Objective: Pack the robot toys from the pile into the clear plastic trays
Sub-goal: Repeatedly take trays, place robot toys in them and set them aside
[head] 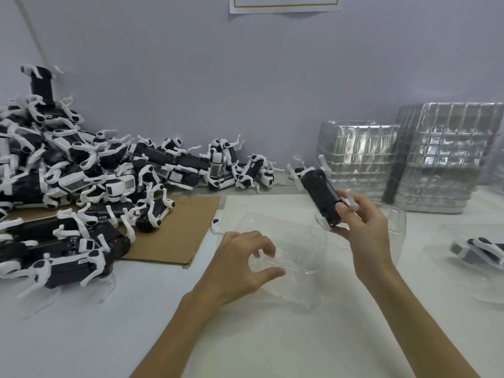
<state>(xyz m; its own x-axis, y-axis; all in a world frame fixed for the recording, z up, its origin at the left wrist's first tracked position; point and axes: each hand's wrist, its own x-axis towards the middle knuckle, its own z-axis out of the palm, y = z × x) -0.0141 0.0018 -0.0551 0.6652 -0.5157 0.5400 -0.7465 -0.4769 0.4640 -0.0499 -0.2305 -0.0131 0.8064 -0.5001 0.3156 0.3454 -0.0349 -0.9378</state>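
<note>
A large pile of black-and-white robot dog toys (81, 181) covers the left of the table and runs along the wall. My right hand (362, 230) holds one black robot toy (321, 195) by its lower end, tilted in the air above the table. Below it lies an open clear plastic tray (300, 241) in the middle of the table. My left hand (245, 260) hovers at the tray's near-left edge with fingers and thumb curled; whether it touches the tray is unclear. Another clear tray (474, 257) with a robot toy inside lies at the right edge.
Two tall stacks of clear trays (357, 162) (447, 156) stand at the back right against the wall. A brown cardboard sheet (177, 227) lies under the pile's near side. A loose white toy leg (216, 224) lies beside the cardboard. A paper notice (283, 4) hangs on the wall.
</note>
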